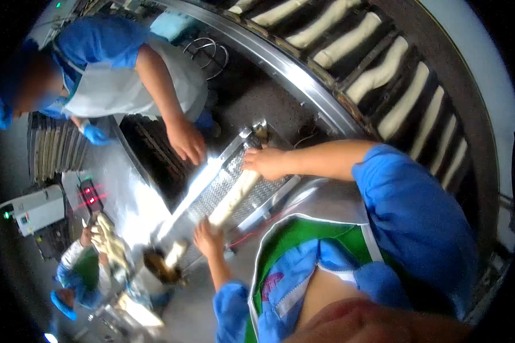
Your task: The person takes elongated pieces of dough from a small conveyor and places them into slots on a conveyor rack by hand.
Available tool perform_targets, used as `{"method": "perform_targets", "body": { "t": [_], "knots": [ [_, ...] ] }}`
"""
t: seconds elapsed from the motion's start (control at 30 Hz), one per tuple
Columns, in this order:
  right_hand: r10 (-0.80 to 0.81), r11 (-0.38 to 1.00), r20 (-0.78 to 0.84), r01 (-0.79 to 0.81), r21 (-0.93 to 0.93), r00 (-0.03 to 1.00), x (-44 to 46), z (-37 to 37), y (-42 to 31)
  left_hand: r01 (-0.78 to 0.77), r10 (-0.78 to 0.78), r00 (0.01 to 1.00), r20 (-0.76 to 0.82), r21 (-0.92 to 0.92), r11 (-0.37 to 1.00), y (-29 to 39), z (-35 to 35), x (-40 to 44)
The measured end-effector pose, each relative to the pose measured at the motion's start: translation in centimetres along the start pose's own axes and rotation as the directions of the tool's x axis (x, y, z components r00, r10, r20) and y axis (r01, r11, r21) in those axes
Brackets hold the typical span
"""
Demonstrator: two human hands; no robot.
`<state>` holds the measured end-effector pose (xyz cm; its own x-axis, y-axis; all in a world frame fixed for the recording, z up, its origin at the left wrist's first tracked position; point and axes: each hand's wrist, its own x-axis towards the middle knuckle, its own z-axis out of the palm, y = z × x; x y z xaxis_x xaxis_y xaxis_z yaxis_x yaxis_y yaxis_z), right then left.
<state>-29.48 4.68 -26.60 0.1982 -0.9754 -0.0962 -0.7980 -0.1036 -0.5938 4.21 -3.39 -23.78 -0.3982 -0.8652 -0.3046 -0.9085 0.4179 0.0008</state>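
Note:
A long pale roll of dough (234, 197) lies at a slant along a metal tray with a dimpled surface (209, 186). My right hand (267, 163) is closed round its upper end, palm down. At the lower end my left hand (209, 237) holds the dough with curled fingers. A shorter pale piece (175, 254) lies further down the same line, apart from my left hand.
Dark trays with long dough strips (380, 71) curve along the metal rail (294, 68) at the upper right. A co-worker's bare hand (186, 140) hangs near the tray's left edge. Another person (86, 268) handles dough pieces at lower left. A white machine (40, 210) stands at left.

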Motion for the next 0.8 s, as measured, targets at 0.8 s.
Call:
{"method": "perform_targets", "body": {
  "t": [0.8],
  "knots": [
    [0.655,0.629,-0.561,-0.777,0.033,0.506,-29.4,-14.7,-18.1,-0.795,0.878,0.35,-0.326,-0.599,0.095,16.3,-17.8,3.0]
  ]
}}
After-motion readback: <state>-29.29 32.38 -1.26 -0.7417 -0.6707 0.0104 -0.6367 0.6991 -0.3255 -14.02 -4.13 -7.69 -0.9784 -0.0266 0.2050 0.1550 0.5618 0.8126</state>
